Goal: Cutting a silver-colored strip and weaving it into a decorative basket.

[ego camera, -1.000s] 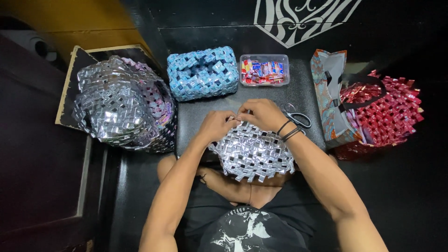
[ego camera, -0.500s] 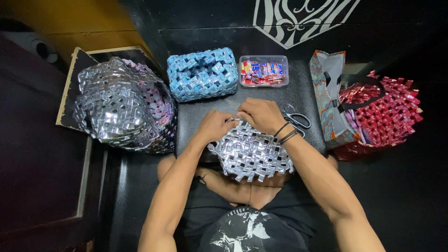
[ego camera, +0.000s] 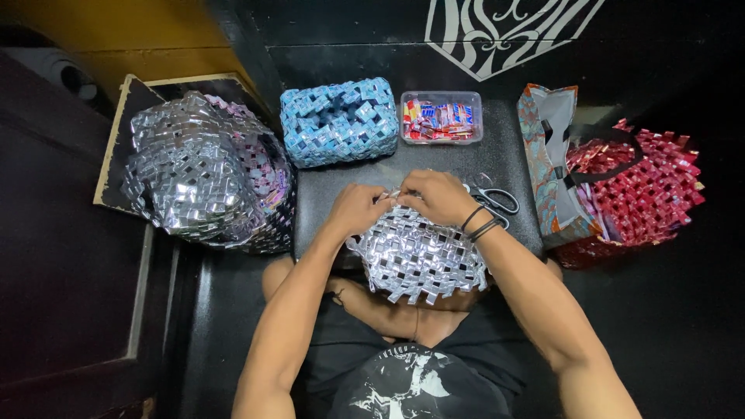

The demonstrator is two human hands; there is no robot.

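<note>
A small silver woven piece [ego camera: 419,260] made of folded foil strips rests on the near edge of a black stool top [ego camera: 334,186] and over my lap. My left hand [ego camera: 355,209] pinches its upper left edge. My right hand [ego camera: 438,195], with dark bands on the wrist, grips the top edge right beside it. The fingertips of both hands meet at the rim, where they hide the strip between them.
Scissors [ego camera: 497,199] lie just right of my right hand. Behind stand a blue woven box [ego camera: 337,122] and a clear tub of folded wrappers [ego camera: 441,118]. A large silver woven bag [ego camera: 203,174] sits left; a patterned bag [ego camera: 549,163] and red woven bag [ego camera: 644,190] sit right.
My right hand has slid a little down and toward me along the top edge. The left hand has stayed in place on the silver piece.
</note>
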